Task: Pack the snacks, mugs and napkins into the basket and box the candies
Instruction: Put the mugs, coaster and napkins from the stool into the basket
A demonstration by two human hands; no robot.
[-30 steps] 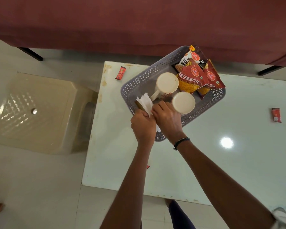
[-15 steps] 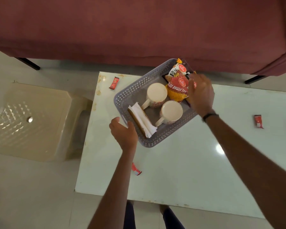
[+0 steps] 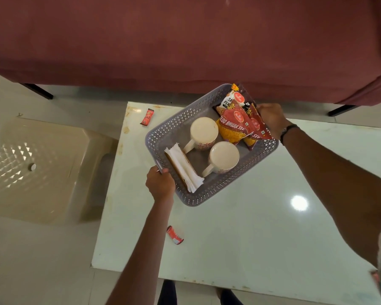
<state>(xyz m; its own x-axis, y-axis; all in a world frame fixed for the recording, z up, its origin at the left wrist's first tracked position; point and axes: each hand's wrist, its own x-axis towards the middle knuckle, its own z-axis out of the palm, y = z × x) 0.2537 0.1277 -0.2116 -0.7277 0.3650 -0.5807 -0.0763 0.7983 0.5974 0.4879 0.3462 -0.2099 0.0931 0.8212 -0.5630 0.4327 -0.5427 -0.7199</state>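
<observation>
Both your hands grip the basket [image 3: 180,130] on the table [image 3: 251,238] — arms outstretched. Left hand [image 3: 160,183] clasps its near-left rim; right hand [image 3: 271,118] closes on the far-right rim.

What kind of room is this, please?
Probably a living room at home: a low white table stands before a maroon sofa, with a plastic stool beside it on a tiled floor.
</observation>
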